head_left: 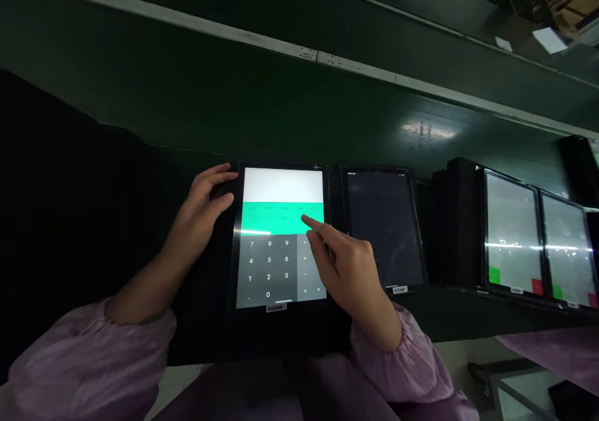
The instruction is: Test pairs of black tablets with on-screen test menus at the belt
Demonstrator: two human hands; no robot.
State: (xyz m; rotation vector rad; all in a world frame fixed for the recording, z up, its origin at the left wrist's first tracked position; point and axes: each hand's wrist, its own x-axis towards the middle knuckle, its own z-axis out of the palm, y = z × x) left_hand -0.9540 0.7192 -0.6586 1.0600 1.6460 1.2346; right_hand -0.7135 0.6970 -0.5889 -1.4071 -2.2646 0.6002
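Note:
A tablet (283, 187) lies flat in front of me, its screen lit with a calculator: white on top, a green band, grey number keys below. My left hand (199, 212) is at the tablet's left edge, fingers stretched and apart, with nothing in it. Over the right side of the screen is my right hand (346, 262). Its index finger points at the green band, while the other fingers are curled in and hold nothing that I can see. Whether the fingertip touches the glass, I cannot tell. A small label (276, 307) sits at the tablet's lower edge.
Right of it lies a second tablet (381, 227) with a dark screen. Farther right, beside a black block (456, 221), two tablets (512, 234) show pale screens with green and red corner squares. A metal strip (262, 39) crosses the dark green bench. Another person's sleeve (556, 352) shows at lower right.

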